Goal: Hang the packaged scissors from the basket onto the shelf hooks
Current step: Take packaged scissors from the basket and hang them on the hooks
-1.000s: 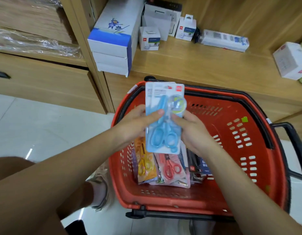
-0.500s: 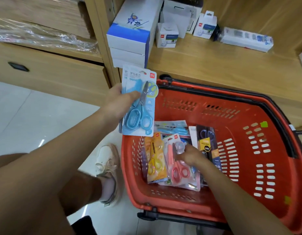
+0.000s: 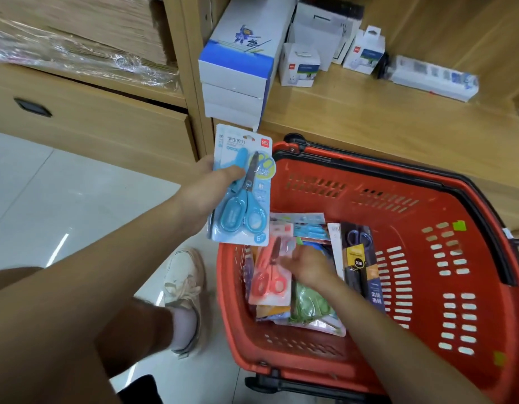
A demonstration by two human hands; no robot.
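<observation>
Light-blue carded pack of blue-handled scissors (image 3: 242, 199): gripped by the left hand (image 3: 204, 189), thumb across the front, held over the left rim of the red plastic basket (image 3: 427, 182). Long axis near upright, blades up, handles down. Upper edge lies just below the stacked white-and-blue boxes (image 3: 237, 71) overhanging the wooden shelf (image 3: 369, 121); open tiled floor (image 3: 77, 185) is noted leftward. Printed: "学生剪刀", red "deli" logo, "6". The blurred right hand (image 3: 309, 266) is at a pink scissors pack (image 3: 268, 282) in the basket; its grip cannot be told.
</observation>
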